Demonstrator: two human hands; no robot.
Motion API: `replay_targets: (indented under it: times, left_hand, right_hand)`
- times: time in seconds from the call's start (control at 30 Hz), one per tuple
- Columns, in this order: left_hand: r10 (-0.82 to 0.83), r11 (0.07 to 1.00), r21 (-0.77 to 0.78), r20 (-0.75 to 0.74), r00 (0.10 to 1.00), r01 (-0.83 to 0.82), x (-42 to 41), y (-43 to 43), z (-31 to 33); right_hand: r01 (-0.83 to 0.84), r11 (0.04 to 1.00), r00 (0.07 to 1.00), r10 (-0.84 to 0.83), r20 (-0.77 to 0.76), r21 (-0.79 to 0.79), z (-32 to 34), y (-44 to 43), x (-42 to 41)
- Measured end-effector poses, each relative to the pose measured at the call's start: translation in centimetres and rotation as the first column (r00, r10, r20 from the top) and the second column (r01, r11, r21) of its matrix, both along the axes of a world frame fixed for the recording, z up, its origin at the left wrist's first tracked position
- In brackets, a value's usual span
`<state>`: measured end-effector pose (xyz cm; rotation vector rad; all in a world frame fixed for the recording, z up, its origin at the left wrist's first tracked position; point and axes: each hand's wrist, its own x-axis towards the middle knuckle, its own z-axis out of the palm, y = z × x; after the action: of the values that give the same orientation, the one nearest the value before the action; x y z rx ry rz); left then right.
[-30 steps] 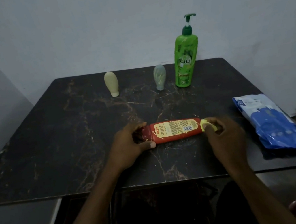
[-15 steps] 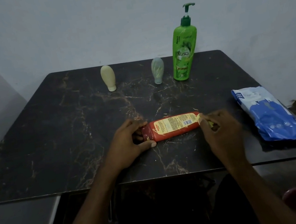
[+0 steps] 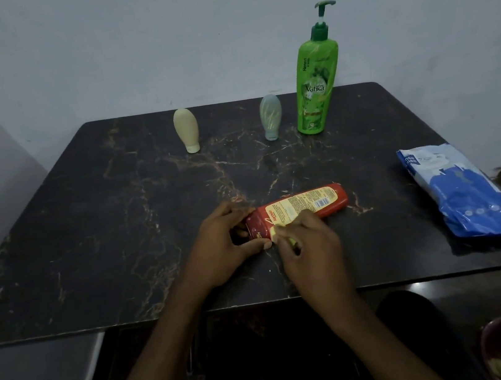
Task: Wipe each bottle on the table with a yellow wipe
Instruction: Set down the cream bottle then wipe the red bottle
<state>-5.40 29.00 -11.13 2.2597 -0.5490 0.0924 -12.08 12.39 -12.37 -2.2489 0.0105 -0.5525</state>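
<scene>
My left hand point(image 3: 225, 245) grips the left end of the red bottle point(image 3: 307, 205), which lies on its side. My right hand point(image 3: 308, 246) pinches the yellow wipe point(image 3: 273, 232) against that same end. The bottle's length runs rightward and slightly away from my fingers, so I judge the stroke goes that way.

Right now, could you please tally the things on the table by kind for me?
Bottles: 4 (red bottle lying down; green pump bottle, cream bottle and grey-blue bottle upright)
Yellow wipe: 1
Blue-and-white pack: 1
Total: 6
</scene>
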Motion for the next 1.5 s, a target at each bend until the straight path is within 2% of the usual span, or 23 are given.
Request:
replay_targets:
  times: [0.1,0.23,0.3,0.43,0.63,0.7,0.93,1.1,1.23,1.5]
  left_hand:
    - [-0.004,1.000,-0.003,0.008,1.000,0.004,-0.1,0.0,0.0]
    - [-0.004,1.000,-0.012,0.009,1.000,0.004,0.0,0.1,-0.2]
    - [-0.003,1.000,-0.017,-0.003,1.000,0.003,0.0,0.1,-0.3]
    - [0.000,1.000,0.001,-0.020,1.000,0.000,0.0,0.2,-0.3]
    - [0.004,1.000,0.021,-0.022,1.000,-0.004,-0.2,0.1,-0.4]
    - [0.008,1.000,0.028,-0.014,1.000,-0.007,-0.2,0.1,-0.4]
    - [0.003,1.000,0.008,0.022,1.000,-0.003,-0.2,0.0,-0.6]
    - [0.006,1.000,0.013,0.048,0.999,-0.007,-0.2,0.0,-0.6]
    - [0.010,1.000,-0.013,0.028,1.000,-0.009,-0.2,0.0,-0.8]
    - [0.012,1.000,-0.012,0.028,1.000,-0.012,-0.3,-0.1,-0.4]
  right_hand:
    - [-0.047,0.996,0.998,0.049,0.026,-0.077,0.0,1.4,-0.1]
    - [-0.061,0.994,0.998,0.063,0.012,-0.093,0.1,0.2,-0.3]
    - [-0.013,0.999,1.000,0.014,0.011,-0.049,0.4,-1.3,-0.2]
    - [0.178,0.983,0.975,-0.172,-0.138,0.036,1.1,-6.0,1.1]
    - [0.206,0.978,0.972,-0.202,-0.118,0.016,1.3,-7.2,1.0]
    - [0.183,0.983,0.976,-0.181,-0.122,-0.001,1.2,-5.7,0.8]
    - [-0.052,0.998,0.999,0.052,-0.006,-0.046,1.1,-0.2,0.7]
    - [-0.147,0.977,0.989,0.142,-0.041,-0.153,2.8,-0.1,2.1]
    - [-0.193,0.954,0.981,0.180,-0.076,-0.228,3.1,-0.7,1.7]
    - [-0.149,0.970,0.989,0.145,-0.034,-0.193,2.8,-0.3,2.0]
